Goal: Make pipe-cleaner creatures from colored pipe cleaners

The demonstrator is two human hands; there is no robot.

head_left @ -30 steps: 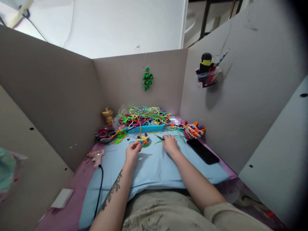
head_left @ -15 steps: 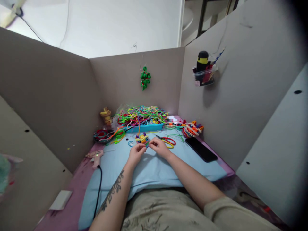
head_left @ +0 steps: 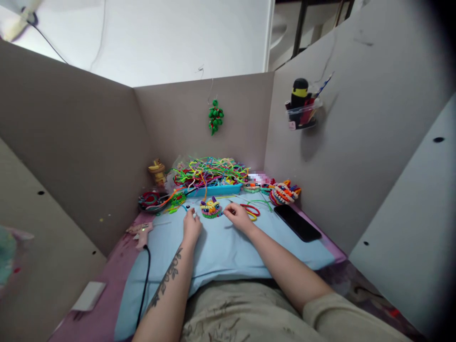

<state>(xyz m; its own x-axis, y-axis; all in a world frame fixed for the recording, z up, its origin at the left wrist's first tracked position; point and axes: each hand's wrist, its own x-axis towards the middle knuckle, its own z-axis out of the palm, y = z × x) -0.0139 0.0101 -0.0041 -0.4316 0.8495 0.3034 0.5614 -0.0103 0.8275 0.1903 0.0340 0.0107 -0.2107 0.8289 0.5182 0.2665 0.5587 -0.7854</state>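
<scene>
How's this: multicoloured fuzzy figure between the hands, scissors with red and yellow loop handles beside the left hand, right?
Wrong side: the scissors lie beside the right hand, not the left hand, per the head view. The fuzzy figure is between the hands.

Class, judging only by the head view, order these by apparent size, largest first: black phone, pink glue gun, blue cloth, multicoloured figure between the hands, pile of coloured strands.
1. Blue cloth
2. Pile of coloured strands
3. Black phone
4. Pink glue gun and multicoloured figure: too alike to rank
</scene>
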